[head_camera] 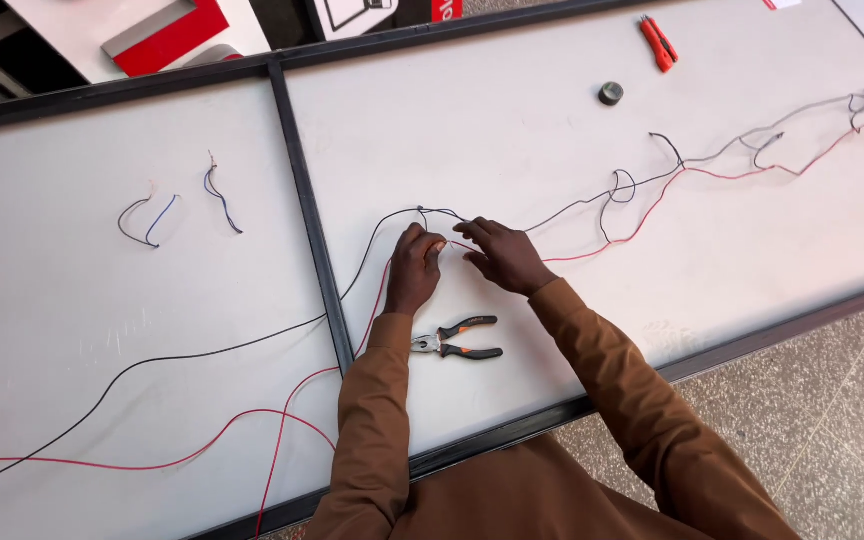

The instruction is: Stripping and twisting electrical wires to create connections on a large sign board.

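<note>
Red wire (592, 252) pinched between left hand (414, 272), right hand (505, 257) grip.

We count two hands, left hand (414, 268) and right hand (505, 256), pinching one red wire (592, 253), one black wire (202, 352) beside, one pliers (457, 338) just below, two short wire offcuts (147, 220) far left, one red cutter (658, 43), one black roll (610, 93) beyond.

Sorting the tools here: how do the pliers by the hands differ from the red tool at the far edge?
The pliers have black-and-orange handles, spread open, beside the left hand. The red tool is all red, closed, smaller in view, far from both hands. Both lie flat on the white table.
</note>
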